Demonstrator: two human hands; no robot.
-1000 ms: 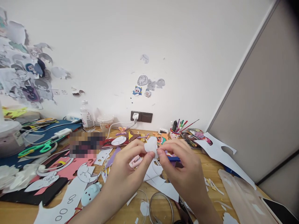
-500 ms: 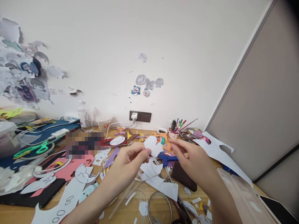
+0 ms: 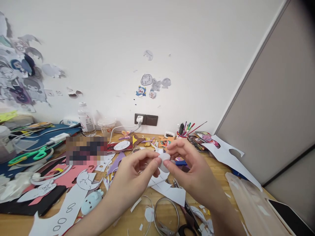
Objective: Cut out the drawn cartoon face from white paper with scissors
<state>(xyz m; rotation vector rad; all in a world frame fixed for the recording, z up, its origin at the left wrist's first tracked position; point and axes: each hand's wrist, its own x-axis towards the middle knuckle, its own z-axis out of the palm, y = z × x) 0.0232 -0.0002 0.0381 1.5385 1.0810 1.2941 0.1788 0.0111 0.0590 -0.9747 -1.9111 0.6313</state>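
Observation:
A small white paper cutout is held up over the middle of the desk. My left hand pinches its left edge between thumb and fingers. On the right edge, the thumb of my right hand presses the paper, with the fingers curved behind and above it. Below the hands lie white paper offcuts, partly covered by the hands. The blue object behind my right hand is mostly hidden.
Clear tape roll and black-handled scissors lie at the front. A pen cup stands by the wall. Left are green scissors, a bottle and a light-blue toy. A phone lies right.
My right hand has moved left and now grips the paper cutout, which looks folded or tilted and smaller. The view has shifted slightly, showing more of the light-blue toy.

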